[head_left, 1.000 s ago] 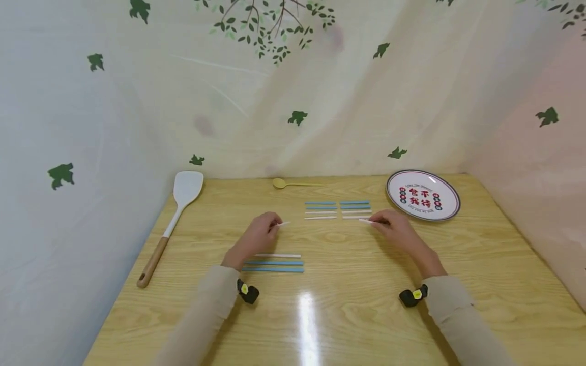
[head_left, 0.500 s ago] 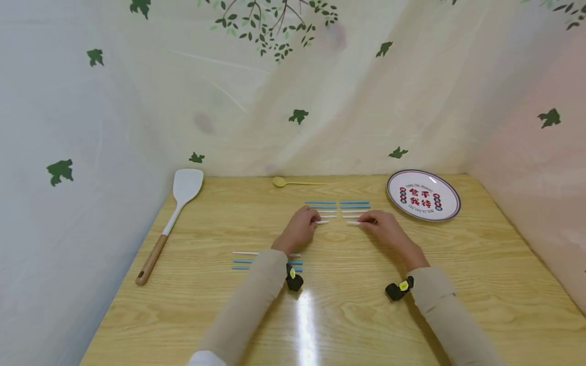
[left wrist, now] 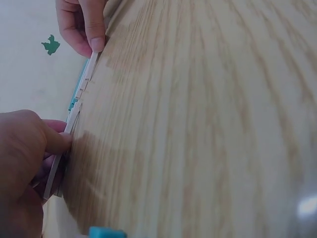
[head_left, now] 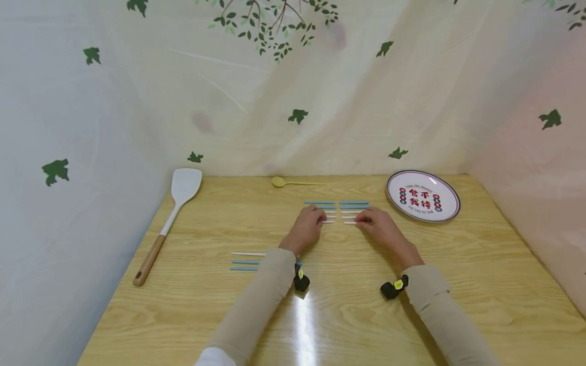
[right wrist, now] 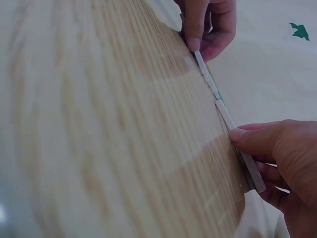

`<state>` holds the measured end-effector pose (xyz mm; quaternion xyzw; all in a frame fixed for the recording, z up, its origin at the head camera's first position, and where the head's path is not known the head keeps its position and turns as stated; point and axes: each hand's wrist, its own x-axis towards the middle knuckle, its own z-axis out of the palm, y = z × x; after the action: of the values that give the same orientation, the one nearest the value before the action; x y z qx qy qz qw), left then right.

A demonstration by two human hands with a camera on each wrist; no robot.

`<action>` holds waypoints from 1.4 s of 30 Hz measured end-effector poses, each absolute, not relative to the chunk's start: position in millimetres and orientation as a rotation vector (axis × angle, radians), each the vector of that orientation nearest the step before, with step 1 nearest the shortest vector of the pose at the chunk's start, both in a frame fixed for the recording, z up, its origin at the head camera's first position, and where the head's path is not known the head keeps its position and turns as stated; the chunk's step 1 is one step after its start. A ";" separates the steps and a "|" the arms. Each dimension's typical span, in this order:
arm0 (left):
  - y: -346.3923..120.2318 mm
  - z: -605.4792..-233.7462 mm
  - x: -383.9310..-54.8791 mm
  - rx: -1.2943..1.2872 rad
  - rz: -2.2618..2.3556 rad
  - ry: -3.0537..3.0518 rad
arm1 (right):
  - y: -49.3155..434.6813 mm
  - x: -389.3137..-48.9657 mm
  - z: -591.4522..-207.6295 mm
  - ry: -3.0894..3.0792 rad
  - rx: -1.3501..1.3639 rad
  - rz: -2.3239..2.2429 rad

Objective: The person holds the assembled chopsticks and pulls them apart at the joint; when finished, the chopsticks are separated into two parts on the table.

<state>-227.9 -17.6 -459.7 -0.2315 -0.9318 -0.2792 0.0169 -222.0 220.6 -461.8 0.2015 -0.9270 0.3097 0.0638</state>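
Observation:
In the head view, my left hand (head_left: 308, 224) pinches a short white stick (head_left: 329, 222) by its left part. My right hand (head_left: 381, 227) pinches another white stick (head_left: 349, 223) by its right part. The two sticks lie end to end with a small gap. Just beyond them are two columns of short sticks, blue ones (head_left: 354, 202) at the back and white ones nearer, partly covered by my fingers. The right wrist view shows thumb and fingers on the white stick (right wrist: 227, 115). My left forearm hides part of a long white stick (head_left: 247, 253) and long blue sticks (head_left: 244, 262).
A white spatula (head_left: 185, 187) with a wooden handle lies at the left. Toward the back edge is a yellow spoon (head_left: 277, 181). A printed plate (head_left: 423, 216) stands at the back right. Cloth walls (head_left: 220, 127) border the wooden table (head_left: 348, 315).
My left hand has moved right with its white stick, up to the left column. My right hand has shifted slightly left with its stick. Both sticks now lie in front of the columns.

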 end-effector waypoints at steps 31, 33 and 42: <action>-47.5 -430.2 -210.0 -0.877 -0.764 -2.700 | 216.4 -214.1 -446.8 -2.781 0.638 0.857; -57.6 -422.6 -208.1 -0.879 -0.760 -2.665 | 213.8 -211.7 -440.0 -2.770 0.637 0.873; -126.9 -413.0 -186.2 -0.716 -0.865 -2.802 | 191.8 -203.7 -424.6 -2.749 0.664 0.983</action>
<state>-186.2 -126.9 -413.0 -0.2368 -0.9265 -0.2859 0.0615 -203.7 191.8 -424.6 0.2212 -0.9156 0.3276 0.0738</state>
